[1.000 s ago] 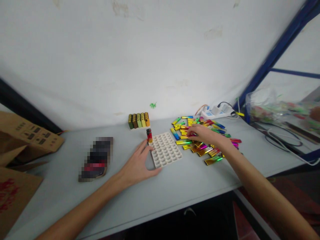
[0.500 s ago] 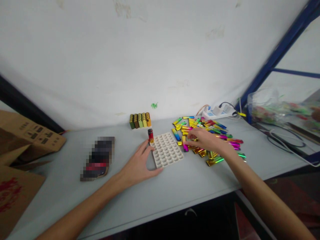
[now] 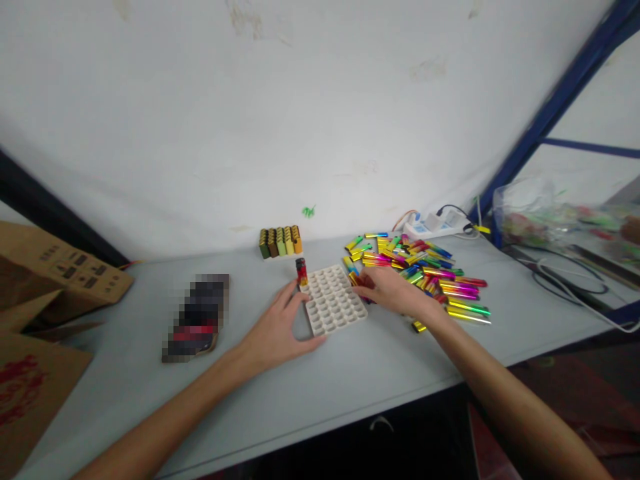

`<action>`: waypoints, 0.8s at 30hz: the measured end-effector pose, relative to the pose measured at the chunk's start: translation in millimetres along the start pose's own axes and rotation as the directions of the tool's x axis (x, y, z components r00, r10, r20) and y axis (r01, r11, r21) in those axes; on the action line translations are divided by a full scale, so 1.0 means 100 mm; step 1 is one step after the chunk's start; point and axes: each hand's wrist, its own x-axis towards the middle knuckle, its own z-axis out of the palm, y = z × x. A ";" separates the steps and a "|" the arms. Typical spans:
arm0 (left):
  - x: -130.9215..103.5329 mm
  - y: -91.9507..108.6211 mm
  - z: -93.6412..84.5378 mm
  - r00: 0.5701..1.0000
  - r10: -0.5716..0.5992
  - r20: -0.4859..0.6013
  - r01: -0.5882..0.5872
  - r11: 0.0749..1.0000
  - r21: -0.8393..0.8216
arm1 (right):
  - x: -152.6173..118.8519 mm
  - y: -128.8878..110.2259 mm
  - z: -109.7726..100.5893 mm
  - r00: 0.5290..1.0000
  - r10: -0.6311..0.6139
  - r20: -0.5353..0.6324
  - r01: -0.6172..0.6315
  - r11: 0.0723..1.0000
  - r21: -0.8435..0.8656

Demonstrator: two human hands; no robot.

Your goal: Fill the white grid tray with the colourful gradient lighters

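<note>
A white tray (image 3: 330, 328) with rows of small pockets lies on the table. One red and orange lighter (image 3: 301, 273) stands upright at its far left corner. My left hand (image 3: 275, 333) braces the tray, fingers at the left edge and thumb at the near corner. By the tray's right edge, my right hand (image 3: 385, 290) has its fingers closed on a lighter (image 3: 355, 279), seen only in part as a reddish, shiny bit. Beside and behind that hand spreads a loose pile of shiny multicoloured lighters (image 3: 457, 289), some hidden under the forearm.
A block of upright green, brown and yellow lighters (image 3: 281, 243) stands against the wall. A pixelated dark item (image 3: 200, 317) lies left. Cardboard boxes (image 3: 65, 267) stand far left. A white power strip (image 3: 435, 225) and cables are at the back right, near a blue frame (image 3: 555, 113).
My right hand has moved left, from the edge of the lighter pile to the tray's right edge. My left hand, the tray and the upright lighter have stayed in place.
</note>
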 end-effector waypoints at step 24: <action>0.00 -0.01 -0.03 1.000 0.018 0.012 -0.018 1.000 -0.007 | 0.31 -0.23 0.34 0.996 -0.067 -0.056 0.080 0.462 0.883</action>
